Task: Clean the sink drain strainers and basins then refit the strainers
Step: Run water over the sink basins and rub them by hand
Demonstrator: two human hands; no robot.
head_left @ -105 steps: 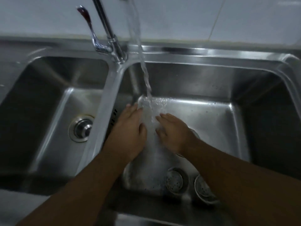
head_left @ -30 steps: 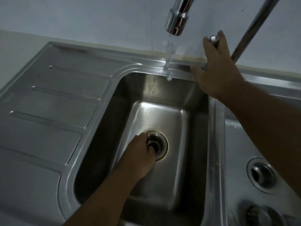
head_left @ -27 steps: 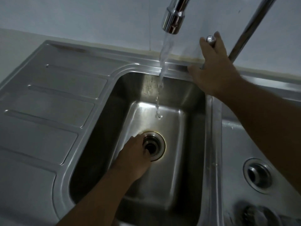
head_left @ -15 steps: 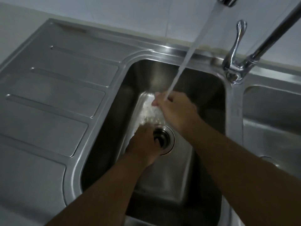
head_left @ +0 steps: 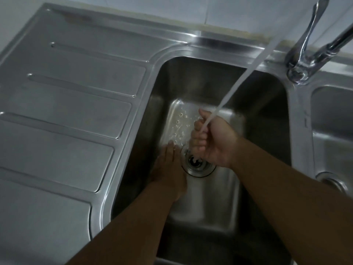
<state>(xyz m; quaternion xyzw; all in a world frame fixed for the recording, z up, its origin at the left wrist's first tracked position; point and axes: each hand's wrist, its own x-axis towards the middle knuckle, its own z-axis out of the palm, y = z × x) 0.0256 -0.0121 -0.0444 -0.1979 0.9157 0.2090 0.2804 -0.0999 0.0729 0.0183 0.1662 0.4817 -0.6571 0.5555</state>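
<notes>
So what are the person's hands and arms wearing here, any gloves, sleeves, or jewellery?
Nothing that shows. The left hand and right hand are both bare, without gloves. Both forearms are uncovered right to the bottom of the picture, so no sleeve or cuff is in view. No watch, bracelet or ring is visible, though the dim light could hide something small.

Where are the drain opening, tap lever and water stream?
drain opening (head_left: 197, 163): head view, on the dark centre of the hole.
tap lever (head_left: 313, 22): head view, mid-shaft of the handle.
water stream (head_left: 242, 77): head view, midway down the falling jet.
</notes>
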